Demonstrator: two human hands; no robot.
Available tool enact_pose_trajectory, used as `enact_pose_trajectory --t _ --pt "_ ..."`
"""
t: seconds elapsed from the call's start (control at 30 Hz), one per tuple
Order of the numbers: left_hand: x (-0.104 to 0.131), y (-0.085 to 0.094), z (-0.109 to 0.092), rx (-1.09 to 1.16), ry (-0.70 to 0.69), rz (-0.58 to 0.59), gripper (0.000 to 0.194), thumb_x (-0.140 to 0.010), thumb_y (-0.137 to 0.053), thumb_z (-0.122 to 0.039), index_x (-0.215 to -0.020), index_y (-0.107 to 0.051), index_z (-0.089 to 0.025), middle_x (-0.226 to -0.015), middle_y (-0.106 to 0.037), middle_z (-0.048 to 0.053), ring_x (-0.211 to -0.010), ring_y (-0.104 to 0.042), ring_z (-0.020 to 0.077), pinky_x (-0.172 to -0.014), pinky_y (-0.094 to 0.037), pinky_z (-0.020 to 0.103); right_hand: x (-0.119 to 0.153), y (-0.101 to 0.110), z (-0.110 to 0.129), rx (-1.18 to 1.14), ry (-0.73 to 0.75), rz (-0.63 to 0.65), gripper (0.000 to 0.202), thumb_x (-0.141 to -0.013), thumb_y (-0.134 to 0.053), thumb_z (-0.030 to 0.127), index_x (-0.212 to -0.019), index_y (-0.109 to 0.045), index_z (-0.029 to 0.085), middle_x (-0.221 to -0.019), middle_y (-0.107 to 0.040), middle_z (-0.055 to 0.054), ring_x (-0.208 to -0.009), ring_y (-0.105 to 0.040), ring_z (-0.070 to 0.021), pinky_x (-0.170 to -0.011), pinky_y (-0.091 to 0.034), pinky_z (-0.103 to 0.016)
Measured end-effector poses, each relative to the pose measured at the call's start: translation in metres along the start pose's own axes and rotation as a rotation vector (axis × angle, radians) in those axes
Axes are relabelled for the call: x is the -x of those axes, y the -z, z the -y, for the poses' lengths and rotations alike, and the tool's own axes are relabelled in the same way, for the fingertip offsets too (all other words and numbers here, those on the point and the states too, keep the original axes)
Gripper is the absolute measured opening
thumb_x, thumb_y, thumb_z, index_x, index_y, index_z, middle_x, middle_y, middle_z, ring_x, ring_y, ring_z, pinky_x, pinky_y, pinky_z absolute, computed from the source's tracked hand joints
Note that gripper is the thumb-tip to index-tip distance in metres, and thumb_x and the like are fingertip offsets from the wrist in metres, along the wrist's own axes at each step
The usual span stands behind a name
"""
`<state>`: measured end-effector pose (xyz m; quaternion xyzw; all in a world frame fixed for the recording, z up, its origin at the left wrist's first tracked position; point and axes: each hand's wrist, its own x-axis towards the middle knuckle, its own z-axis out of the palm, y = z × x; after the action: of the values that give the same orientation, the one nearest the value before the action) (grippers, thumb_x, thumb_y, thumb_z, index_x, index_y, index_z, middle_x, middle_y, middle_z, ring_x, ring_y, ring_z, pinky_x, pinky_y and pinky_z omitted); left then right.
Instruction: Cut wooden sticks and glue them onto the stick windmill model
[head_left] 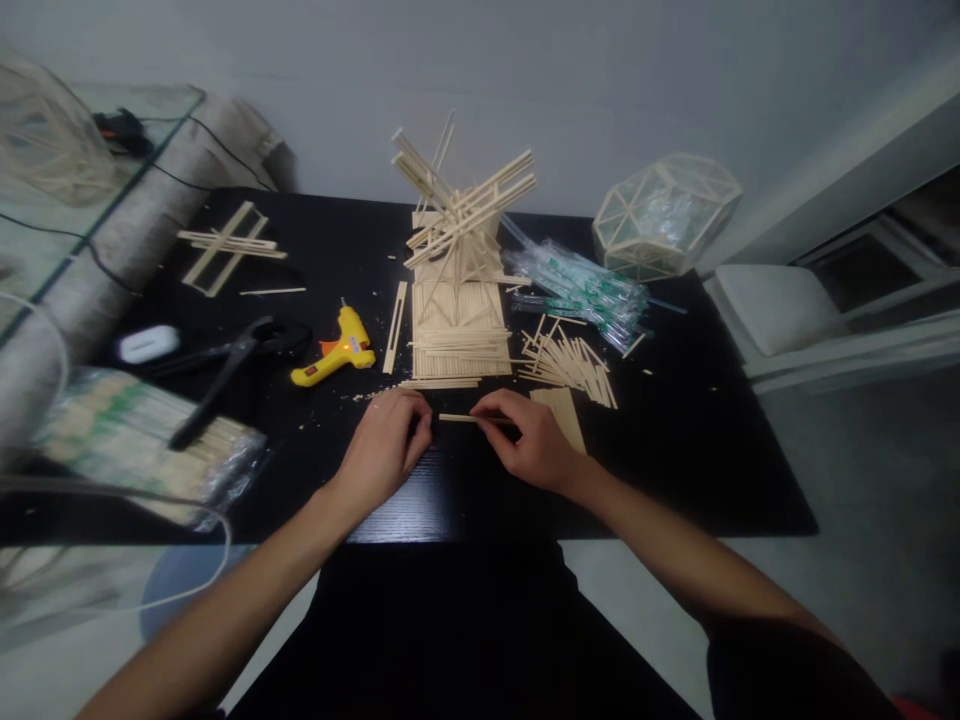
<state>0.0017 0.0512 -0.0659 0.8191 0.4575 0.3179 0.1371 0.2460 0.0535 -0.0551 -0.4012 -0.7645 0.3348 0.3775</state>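
Note:
My right hand (529, 440) pinches a thin wooden stick (454, 418) just above the black table, its bare end pointing left. My left hand (386, 440) is curled, thumb and fingertips close together, left of that stick and apart from it; what it may hold is hidden. Beyond both hands stands a windmill-like model (461, 300) of wooden sticks, with crossed blades on top and a slatted base. A few loose sticks (442, 383) lie along the front of that base. Under my right wrist, partly covered, is a flat wooden panel (559, 410).
A yellow glue gun (346, 345), black-handled pliers (225, 375) and a white case (148, 344) lie left. Wrapped sticks (150, 435) sit at the left front. Right are a stick pile (570, 365), plastic wrappers (581, 285) and a faceted frame (664, 215). Crossed sticks (229, 248) lie far left.

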Motion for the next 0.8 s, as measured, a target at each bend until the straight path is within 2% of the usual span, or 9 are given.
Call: enact_pose_trajectory --t 0.17,0.37,0.43,0.5,0.57,0.8 --pt "0.0004 0.0055 -0.0014 0.008 0.103 -0.050 0.009 -0.101 -0.049 -0.019 -0.094 -0.054 -0.021 -0.089 -0.063 0.005 -0.083 -0.060 0.0209 -0.078 -0.050 0.036 0.0009 0.0000 -0.0008 0.008 0.013 -0.014 0.011 -0.101 -0.059 0.018 -0.107 -0.067 0.021 -0.103 -0.073 -0.007 -0.093 -0.074 -0.0199 -0.083 -0.066 -0.036" --pt "0.0022 0.0067 -0.0038 -0.005 0.114 -0.034 0.024 -0.104 -0.045 -0.023 -0.080 -0.050 -0.022 -0.074 -0.055 0.001 -0.070 -0.055 0.0184 -0.068 -0.047 0.033 -0.0001 -0.0005 0.0001 0.072 0.132 -0.021 0.014 -0.103 -0.056 0.015 -0.109 -0.067 0.021 -0.102 -0.072 -0.008 -0.097 -0.072 -0.0204 -0.088 -0.064 -0.039" --pt "0.0022 0.0062 -0.0035 0.027 0.127 -0.053 0.020 -0.106 -0.050 -0.025 -0.087 -0.056 -0.021 -0.081 -0.062 0.002 -0.076 -0.061 0.0182 -0.073 -0.050 0.033 -0.0005 0.0000 0.0001 0.090 0.171 -0.028 0.015 -0.104 -0.055 0.014 -0.109 -0.067 0.021 -0.102 -0.072 -0.008 -0.098 -0.072 -0.0206 -0.088 -0.063 -0.039" --pt "0.0020 0.0063 -0.0034 0.071 0.131 -0.077 0.010 -0.106 -0.054 -0.025 -0.102 -0.062 -0.020 -0.096 -0.069 0.004 -0.089 -0.067 0.0190 -0.082 -0.053 0.033 -0.0008 0.0004 -0.0002 0.102 0.200 -0.029 0.016 -0.104 -0.055 0.013 -0.110 -0.067 0.021 -0.103 -0.071 -0.008 -0.100 -0.071 -0.0207 -0.089 -0.063 -0.039" --pt "0.0022 0.0068 -0.0037 0.094 0.112 -0.079 0.013 -0.106 -0.054 -0.025 -0.114 -0.063 -0.020 -0.107 -0.072 0.006 -0.099 -0.069 0.0199 -0.089 -0.055 0.035 -0.0008 0.0004 -0.0007 0.111 0.223 -0.029 0.016 -0.104 -0.055 0.013 -0.110 -0.067 0.021 -0.103 -0.071 -0.008 -0.100 -0.071 -0.0208 -0.089 -0.063 -0.039" --pt "0.0036 0.0046 -0.0030 0.112 -0.054 -0.002 0.021 -0.102 -0.066 -0.030 -0.120 -0.066 -0.020 -0.106 -0.075 0.006 -0.096 -0.071 0.0200 -0.088 -0.057 0.036 -0.0002 -0.0007 -0.0029 0.114 0.246 -0.034 0.015 -0.104 -0.057 0.013 -0.112 -0.067 0.022 -0.103 -0.071 -0.008 -0.100 -0.071 -0.0209 -0.088 -0.063 -0.039"
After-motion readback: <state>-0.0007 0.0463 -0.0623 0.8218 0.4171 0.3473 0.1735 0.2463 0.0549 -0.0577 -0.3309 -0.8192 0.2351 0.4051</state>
